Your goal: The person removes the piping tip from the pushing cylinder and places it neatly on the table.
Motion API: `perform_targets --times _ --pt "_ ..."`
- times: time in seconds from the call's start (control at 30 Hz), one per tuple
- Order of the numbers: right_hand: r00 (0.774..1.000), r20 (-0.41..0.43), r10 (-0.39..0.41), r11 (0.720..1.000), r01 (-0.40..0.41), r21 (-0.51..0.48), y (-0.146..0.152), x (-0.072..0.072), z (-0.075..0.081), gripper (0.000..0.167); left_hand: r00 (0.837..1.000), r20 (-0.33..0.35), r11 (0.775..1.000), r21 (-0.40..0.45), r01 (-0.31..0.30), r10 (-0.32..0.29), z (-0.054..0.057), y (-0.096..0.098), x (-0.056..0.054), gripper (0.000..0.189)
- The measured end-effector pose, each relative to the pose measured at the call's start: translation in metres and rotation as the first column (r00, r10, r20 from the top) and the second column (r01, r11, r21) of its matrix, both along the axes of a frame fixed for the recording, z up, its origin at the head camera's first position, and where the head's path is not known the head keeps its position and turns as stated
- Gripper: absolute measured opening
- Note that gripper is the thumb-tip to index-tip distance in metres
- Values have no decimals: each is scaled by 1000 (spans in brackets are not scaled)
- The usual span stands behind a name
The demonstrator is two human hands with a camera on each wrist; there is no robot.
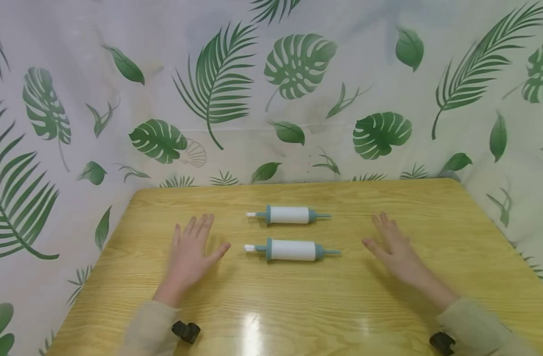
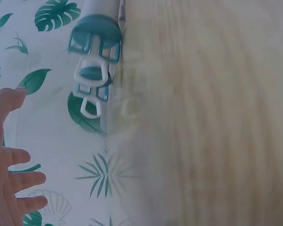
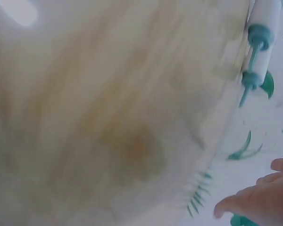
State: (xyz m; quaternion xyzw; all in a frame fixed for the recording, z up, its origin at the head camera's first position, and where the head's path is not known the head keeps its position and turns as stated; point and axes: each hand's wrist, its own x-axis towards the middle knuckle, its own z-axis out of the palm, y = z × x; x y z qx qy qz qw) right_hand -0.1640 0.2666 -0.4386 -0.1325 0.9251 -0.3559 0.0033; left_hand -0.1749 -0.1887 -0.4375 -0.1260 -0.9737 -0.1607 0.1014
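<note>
in the head view i see a far tube and a near tube lying on their sides on the desk, parallel and just apart, both syringe-like. the white handles face the left hand and the thin nozzles face the right hand; i read that matching layout as deliberate, giving each hand its own end. neither hand touches a tube, and i can't tell whether the palms rest on the wood.

in the left wrist view i see the fingers spread, holding nothing, the looped handles well apart from them, probably shaped for pulling.

in the right wrist view the hand is cropped; i see its thumb held away from the other fingers, gripping nothing, the nozzles beyond.
</note>
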Motion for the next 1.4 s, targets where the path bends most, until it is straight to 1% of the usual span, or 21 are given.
perform_targets --times 0.07,0.13,0.23,0.33,0.47,0.63,0.77,0.8,0.97,1.17,1.27,1.4 --pt "1000 17 19 997 -18 -69 -7 3 -3 71 1000 -3 1000 21 3 -3 -3 5 4 85" --pt "1000 21 23 995 -21 -93 -14 5 -6 70 1000 -2 999 42 6 -6 -5 10 7 84" --pt "1000 -8 24 996 -24 -83 -22 8 -9 68 1000 -1 998 66 17 -17 -8 18 11 82" --pt "998 -52 26 997 -29 -65 -30 8 -11 64 999 -6 996 83 37 -37 -12 27 11 80" --pt "991 -126 43 997 -50 -54 -40 4 -14 57 997 -10 993 91 79 -78 -14 40 10 78" --pt "976 -191 108 993 -116 -31 -51 -5 -18 50 990 -17 986 94 141 -140 -13 57 8 76" --pt "966 -208 154 987 -161 -18 -59 -12 -20 51 980 -36 974 109 201 -198 -10 72 5 74" --pt "964 -208 164 985 -171 -15 -61 -13 -20 51 975 -43 969 110 220 -216 -10 76 4 74" --pt "966 -149 209 978 -209 16 -66 -19 -22 53 951 -62 948 83 306 -302 -10 91 -3 67" --pt "962 -111 250 968 -244 66 -72 -25 -22 52 929 -76 930 46 366 -362 -14 102 -14 63" --pt "962 -76 262 964 -256 76 -75 -26 -20 51 924 -61 924 40 381 -378 -16 107 -18 63" --pt "963 -32 268 960 -264 92 -78 -27 -19 50 923 -31 922 35 385 -384 -18 112 -24 64"
